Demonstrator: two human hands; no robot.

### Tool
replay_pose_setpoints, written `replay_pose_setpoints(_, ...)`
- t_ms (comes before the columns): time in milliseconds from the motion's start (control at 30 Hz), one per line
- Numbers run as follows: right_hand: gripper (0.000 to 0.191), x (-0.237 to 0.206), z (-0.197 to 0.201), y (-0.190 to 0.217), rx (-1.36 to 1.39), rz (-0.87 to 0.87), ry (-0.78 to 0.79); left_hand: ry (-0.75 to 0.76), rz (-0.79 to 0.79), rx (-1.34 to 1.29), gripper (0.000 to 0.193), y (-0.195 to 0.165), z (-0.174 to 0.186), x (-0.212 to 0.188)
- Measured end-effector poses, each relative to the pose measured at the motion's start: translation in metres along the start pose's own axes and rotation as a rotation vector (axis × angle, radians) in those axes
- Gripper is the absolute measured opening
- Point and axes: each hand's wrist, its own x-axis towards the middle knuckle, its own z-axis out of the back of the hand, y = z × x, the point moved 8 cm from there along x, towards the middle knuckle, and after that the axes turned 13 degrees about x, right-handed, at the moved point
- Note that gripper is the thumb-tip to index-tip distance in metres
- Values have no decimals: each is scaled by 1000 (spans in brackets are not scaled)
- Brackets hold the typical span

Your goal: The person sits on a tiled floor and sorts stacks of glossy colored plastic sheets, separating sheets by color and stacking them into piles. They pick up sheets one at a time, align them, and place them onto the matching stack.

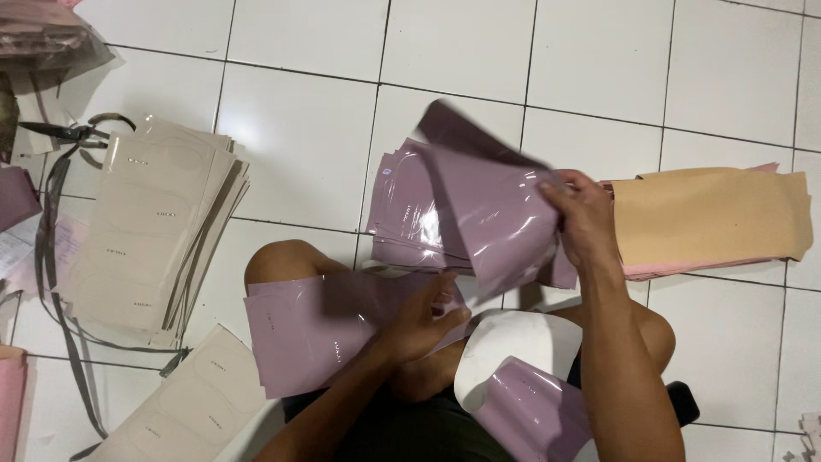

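A sheet stack (428, 214) lies on the floor (299, 128) ahead of the knees; a second stack (145, 231) lies left, scissors (64, 131) behind it. Paper (710, 218) lies right; one sheet (316, 329) rests on the lap.

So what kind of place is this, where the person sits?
Probably a small home workshop for cutting sheet material. The person sits on a white tiled floor, with a beige sheet stack, glossy mauve sheets and scissors around them.

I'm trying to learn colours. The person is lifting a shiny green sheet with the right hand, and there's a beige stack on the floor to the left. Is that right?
Not quite. The head view shows the glossy sheet in the right hand is mauve, not green. The beige stack does lie on the floor at the left.
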Motion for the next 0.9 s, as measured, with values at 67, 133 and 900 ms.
replay_pose_setpoints(67,25,-16,29,-4,408,19,-113,-51,41,-145,88,5,-7,11)
replay_pose_setpoints(133,22,-33,49,-24,562,31,-165,-58,21,-262,100,5,-13,21)
replay_pose_setpoints(900,27,-61,136,-148,744,-23,-613,-392,161,-79,28,58,112,79)
